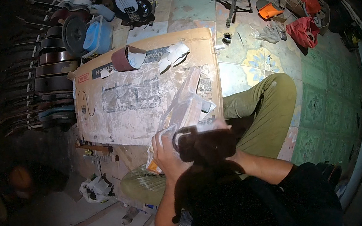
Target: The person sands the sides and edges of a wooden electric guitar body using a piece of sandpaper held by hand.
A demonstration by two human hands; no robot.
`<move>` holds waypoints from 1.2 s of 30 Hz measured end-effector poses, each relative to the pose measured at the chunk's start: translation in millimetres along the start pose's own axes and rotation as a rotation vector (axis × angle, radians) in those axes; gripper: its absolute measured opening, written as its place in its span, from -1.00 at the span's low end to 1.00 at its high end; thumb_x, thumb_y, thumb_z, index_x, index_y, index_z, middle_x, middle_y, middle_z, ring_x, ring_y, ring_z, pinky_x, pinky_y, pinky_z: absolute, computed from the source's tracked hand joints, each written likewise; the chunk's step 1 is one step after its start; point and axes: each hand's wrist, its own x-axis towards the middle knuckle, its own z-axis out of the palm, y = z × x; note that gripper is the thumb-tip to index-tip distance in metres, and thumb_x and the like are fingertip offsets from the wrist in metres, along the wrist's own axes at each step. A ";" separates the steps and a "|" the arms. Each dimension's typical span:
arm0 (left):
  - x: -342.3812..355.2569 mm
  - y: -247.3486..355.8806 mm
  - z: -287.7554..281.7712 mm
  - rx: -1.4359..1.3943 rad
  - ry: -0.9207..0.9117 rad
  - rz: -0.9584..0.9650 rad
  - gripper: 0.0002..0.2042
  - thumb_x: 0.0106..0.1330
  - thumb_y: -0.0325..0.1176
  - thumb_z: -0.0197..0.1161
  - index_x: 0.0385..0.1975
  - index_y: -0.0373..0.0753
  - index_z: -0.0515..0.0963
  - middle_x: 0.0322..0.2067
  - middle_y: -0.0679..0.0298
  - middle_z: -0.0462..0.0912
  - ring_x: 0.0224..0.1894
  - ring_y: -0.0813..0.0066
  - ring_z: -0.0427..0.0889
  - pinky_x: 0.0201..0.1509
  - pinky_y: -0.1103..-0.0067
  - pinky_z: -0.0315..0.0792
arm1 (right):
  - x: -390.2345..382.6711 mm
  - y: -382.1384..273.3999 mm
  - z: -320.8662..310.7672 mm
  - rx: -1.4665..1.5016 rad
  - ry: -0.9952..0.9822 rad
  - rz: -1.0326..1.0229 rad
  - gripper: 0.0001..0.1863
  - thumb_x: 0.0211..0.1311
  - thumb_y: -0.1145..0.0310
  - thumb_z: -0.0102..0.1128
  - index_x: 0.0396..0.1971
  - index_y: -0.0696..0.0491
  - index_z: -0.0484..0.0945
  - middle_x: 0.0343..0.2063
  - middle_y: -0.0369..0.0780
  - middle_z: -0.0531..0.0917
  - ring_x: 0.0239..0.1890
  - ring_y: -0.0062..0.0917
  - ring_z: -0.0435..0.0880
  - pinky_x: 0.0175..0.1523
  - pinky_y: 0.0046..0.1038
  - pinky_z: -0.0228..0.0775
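A pale, dusty, tapering piece, which looks wooden, stands up from my lap, its narrow tip pointing away over the cardboard. My left hand is closed round its near left side. A whitish, see-through sheen lies along that side, and something orange shows below the hand. A dark shape in front of the camera covers most of my right hand; only a blurred bit shows at the piece's right side, so its fingers cannot be read. Just beyond it, a folded whitish paper sits against the piece.
On the dusty flat cardboard lie a curled reddish-brown sandpaper strip, creased white paper and a thin cord. Guitars line the left; a black one stands behind. A tripod and red bag are far right.
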 end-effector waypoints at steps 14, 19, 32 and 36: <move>6.1 1.4 -2.1 0.065 0.007 0.026 -0.65 0.07 -0.50 0.35 -0.13 -0.43 0.51 -0.22 -0.12 0.53 -0.11 -0.20 0.50 -0.06 0.13 0.39 | -17.5 73.9 10.6 0.218 -0.033 0.650 -0.77 0.22 0.47 0.19 -0.15 0.13 0.70 -0.23 -0.08 0.72 -0.20 -0.19 0.65 -0.01 -0.31 0.47; 5.4 1.8 -4.8 0.089 0.001 -0.007 -0.63 0.07 -0.50 0.38 -0.10 -0.43 0.51 -0.28 -0.03 0.54 -0.19 -0.15 0.52 -0.11 0.16 0.39 | 10.3 19.1 -22.3 0.189 0.062 0.552 -0.65 0.15 0.46 0.24 -0.02 0.09 0.67 -0.25 -0.09 0.71 -0.19 -0.19 0.64 -0.03 -0.34 0.47; 8.0 9.3 -5.7 0.089 -0.007 -0.012 -0.52 -0.07 -0.42 0.57 -0.14 -0.38 0.51 -0.24 0.00 0.58 -0.15 -0.07 0.57 -0.06 0.23 0.44 | 16.4 26.8 -17.7 0.132 -0.136 0.137 -0.51 0.14 0.15 0.28 0.08 0.00 0.63 -0.61 -0.30 0.38 -0.50 -0.45 0.34 -0.33 -0.35 0.21; 6.5 3.8 -6.7 0.102 0.004 0.016 -0.54 0.01 -0.33 0.51 -0.13 -0.40 0.51 -0.31 -0.01 0.50 -0.20 -0.09 0.51 -0.15 0.17 0.39 | 13.2 5.9 -13.9 0.119 -0.209 0.078 -0.51 0.09 0.21 0.29 0.08 -0.02 0.63 -0.59 -0.29 0.42 -0.50 -0.42 0.37 -0.31 -0.34 0.23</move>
